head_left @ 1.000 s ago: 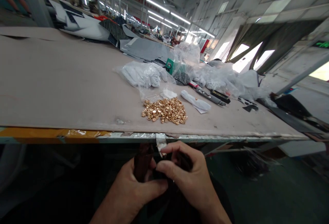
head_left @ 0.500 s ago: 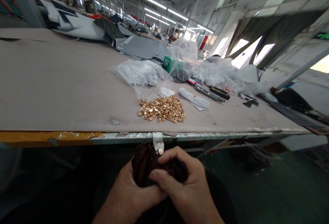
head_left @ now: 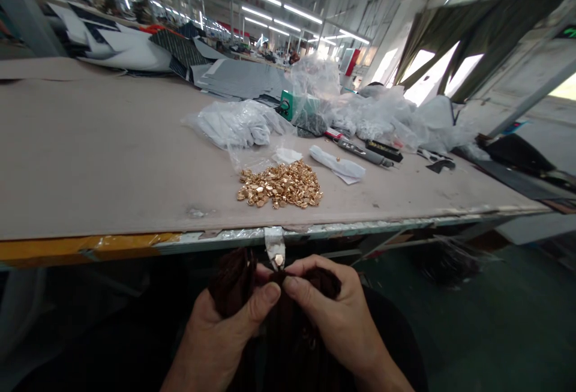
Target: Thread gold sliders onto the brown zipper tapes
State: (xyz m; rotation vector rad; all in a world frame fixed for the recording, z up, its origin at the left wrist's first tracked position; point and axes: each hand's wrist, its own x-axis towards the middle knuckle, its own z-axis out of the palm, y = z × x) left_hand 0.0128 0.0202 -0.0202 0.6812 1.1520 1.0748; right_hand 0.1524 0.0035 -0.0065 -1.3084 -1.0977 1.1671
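two hands near the lap, left hand (head_left: 216, 332) and right hand (head_left: 337, 320), both pinch dark brown fabric (head_left: 234, 278) with a small gold stud (head_left: 279, 259) at the fingertips; a loose pinch could drop it; farther off, a heap of gold pieces (head_left: 279, 185) lies on the table (head_left: 90, 158)

The dark fabric (head_left: 230, 287) is largely hidden behind the left hand (head_left: 220, 332) and right hand (head_left: 335, 320) and cut off at the bottom edge; the gold piece (head_left: 278, 259) just above them is too small to identify; the desk (head_left: 90, 158) runs past the left edge.
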